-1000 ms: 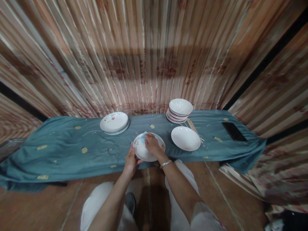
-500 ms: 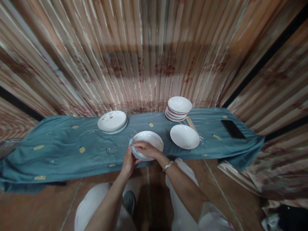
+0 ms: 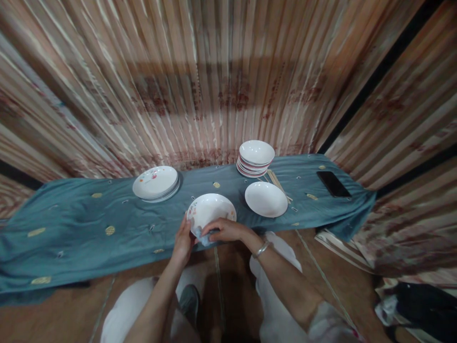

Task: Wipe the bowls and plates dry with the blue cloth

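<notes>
A white plate with a floral rim [image 3: 214,207] is tilted at the table's front edge. My left hand [image 3: 183,239] grips its left rim. Pressed against the near rim is a light blue cloth [image 3: 203,237], pinched in my right hand [image 3: 224,230], which wears a silver bangle on the wrist. Just right of these hands lies a plain white dish [image 3: 266,199]. To the left sits a stack of floral plates [image 3: 156,183].
Behind the dish rises a stack of white bowls with red bands [image 3: 255,157]. Wooden chopsticks [image 3: 276,183] lie beside it. A black phone [image 3: 333,184] rests on the right of the blue-green tablecloth [image 3: 89,219]. Pleated curtains [image 3: 214,71] hang behind.
My right hand has moved the cloth from the plate's left rim to its near rim. The floral pattern on the plate now shows more. The camera view has shifted slightly.
</notes>
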A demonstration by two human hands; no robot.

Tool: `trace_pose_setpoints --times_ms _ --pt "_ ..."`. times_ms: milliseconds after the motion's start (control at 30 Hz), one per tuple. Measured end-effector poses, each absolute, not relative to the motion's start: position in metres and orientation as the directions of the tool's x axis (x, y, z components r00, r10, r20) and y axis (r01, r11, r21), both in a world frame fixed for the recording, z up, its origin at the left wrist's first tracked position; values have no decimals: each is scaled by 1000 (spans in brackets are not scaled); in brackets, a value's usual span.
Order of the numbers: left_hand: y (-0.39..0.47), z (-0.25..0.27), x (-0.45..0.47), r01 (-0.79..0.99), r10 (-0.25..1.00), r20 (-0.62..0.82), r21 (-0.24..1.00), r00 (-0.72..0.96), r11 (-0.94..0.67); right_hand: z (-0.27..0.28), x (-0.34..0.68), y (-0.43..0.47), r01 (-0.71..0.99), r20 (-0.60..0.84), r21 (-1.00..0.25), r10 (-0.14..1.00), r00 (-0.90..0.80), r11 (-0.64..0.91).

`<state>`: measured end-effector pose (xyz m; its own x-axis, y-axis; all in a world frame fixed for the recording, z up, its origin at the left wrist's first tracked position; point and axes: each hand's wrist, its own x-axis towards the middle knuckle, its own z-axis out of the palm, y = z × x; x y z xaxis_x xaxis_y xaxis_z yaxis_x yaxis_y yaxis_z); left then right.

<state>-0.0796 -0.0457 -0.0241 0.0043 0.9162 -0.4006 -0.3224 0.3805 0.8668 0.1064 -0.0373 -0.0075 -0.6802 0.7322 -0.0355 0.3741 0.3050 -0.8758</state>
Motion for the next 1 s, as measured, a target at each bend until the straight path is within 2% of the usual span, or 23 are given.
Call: trace_pose_setpoints --times_ms 333,467,600,800,1000 --pt "-49 -11 -73 -272 915 -395 892 -82 361 -3 138 -64 628 -83 -724 867 -492 287" --pt "-49 -8 -72 -284 906 -414 882 -83 377 -11 145 -65 696 -29 -668 925 -378 263" --pt "-50 -7 -72 -293 907 -412 881 -85 372 -11 147 -61 798 26 -552 962 -273 241" --pt "-50 -8 -72 -289 903 -416 882 -105 373 -6 137 -42 883 74 -422 978 -194 207" --pt "-50 -9 -73 -303 896 -436 868 -82 394 -23 122 -10 893 230 -376 958 -170 248"
